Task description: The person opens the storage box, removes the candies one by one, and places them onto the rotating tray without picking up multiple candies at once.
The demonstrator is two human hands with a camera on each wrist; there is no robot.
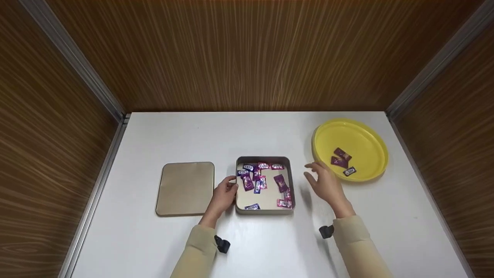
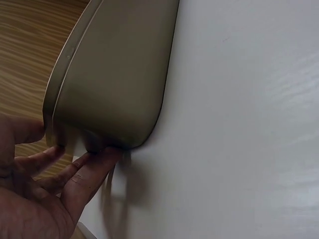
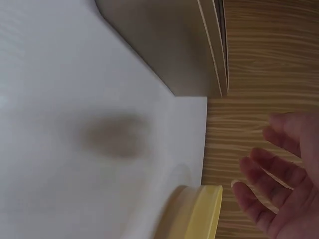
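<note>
A square tin [image 1: 243,200] holds several wrapped candies [image 1: 247,182] in purple, pink and blue. My left hand [image 1: 224,197] rests on its left outer wall, and in the left wrist view the fingertips [image 2: 102,162] touch the tin's side. Between the tin and a round yellow tray [image 1: 366,150], my right hand [image 1: 327,185] is raised above the table, fingers spread and loosely bent, with nothing in them. On the tray lie two purple candies [image 1: 339,161] and a dark blue one [image 1: 349,171]. In the right wrist view the tray's rim [image 3: 204,214] shows below the tin.
A flat, square tan lid [image 1: 185,189] lies on the white table [image 1: 254,247] left of the tin, close to my left hand. Wood-patterned panels [image 1: 247,54] enclose the table at the back and both sides.
</note>
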